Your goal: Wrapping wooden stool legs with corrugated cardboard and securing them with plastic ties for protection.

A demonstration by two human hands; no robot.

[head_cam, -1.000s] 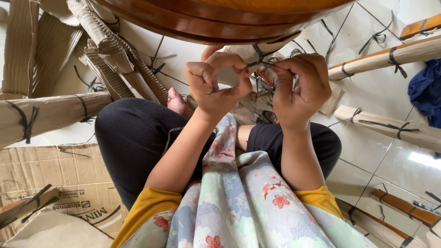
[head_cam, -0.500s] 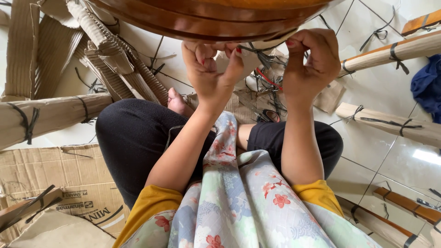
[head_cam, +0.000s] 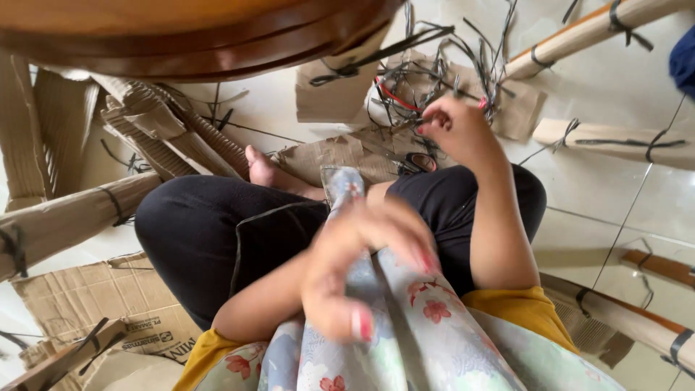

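Two hands work at very different ranges from the round wooden tabletop [head_cam: 181,32] that fills the top of the view. Below its rim on the tiled floor [head_cam: 608,195] lies flattened cardboard [head_cam: 340,156], and on the far side of that cardboard, below the tabletop's right edge, sits the tangle of black cut straps [head_cam: 434,80] with one red strand among them. Cardboard-wrapped wooden legs [head_cam: 69,217], bound with black straps, lie left and right of the tabletop.

The right hand [head_cam: 456,130] is the nearer one to the tangle: it touches the pile's lower edge, its fingers [head_cam: 428,124] curled and pinched together at the strands, though whether they actually grip one I cannot tell. The straps fan up and away from those fingers, towards the tabletop, their long axes mostly running away from the person. A pair of scissors [head_cam: 414,163] lies just below that hand on the cardboard.

The left hand [head_cam: 362,268] is well apart from the tabletop, over the lap and the floral cloth [head_cam: 405,340], blurred, fingers loosely spread and seemingly holding nothing.
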